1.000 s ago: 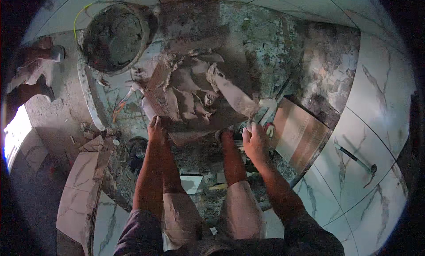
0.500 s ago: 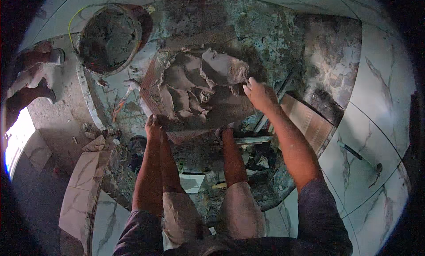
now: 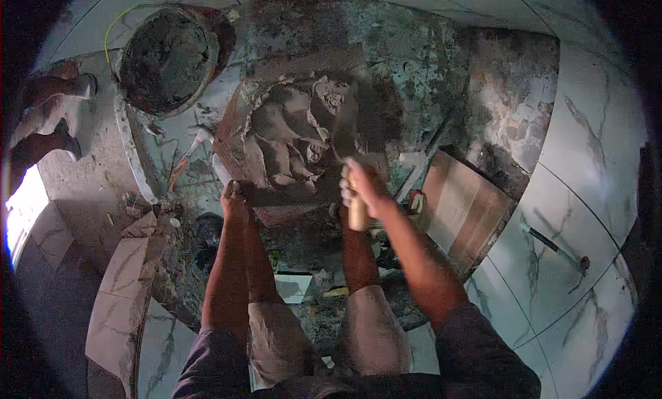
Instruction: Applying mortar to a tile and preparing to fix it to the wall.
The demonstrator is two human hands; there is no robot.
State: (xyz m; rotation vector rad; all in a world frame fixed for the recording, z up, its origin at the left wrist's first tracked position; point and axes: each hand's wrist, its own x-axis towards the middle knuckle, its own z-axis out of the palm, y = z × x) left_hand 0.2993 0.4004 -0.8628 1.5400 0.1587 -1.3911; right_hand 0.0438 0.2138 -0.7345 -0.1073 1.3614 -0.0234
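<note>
My left hand (image 3: 233, 197) is closed on the near left edge of a brown-backed tile (image 3: 226, 140), which lies tilted over my feet. Thick grey mortar (image 3: 272, 123) covers much of its back in ridges and lumps. The fingers of my right hand (image 3: 367, 185) wrap round the wooden handle of a trowel (image 3: 357, 216), just beside the tile's near right side. That hand is smeared by motion. The trowel's blade is too blurred to make out against the mortar.
A round bucket (image 3: 165, 113) stands at the far left. Near it lies an orange-handled tool (image 3: 185, 166). Another tile (image 3: 458, 209) lies at right, and a dark-handled tool (image 3: 545, 240) rests on marbled floor tiles. At the left edge appear another person's legs and shoes (image 3: 52, 116).
My right hand has swept left and towards me from the tile's right edge, and the trowel's handle now shows. Mortar near the far right has shifted. My left hand keeps its hold.
</note>
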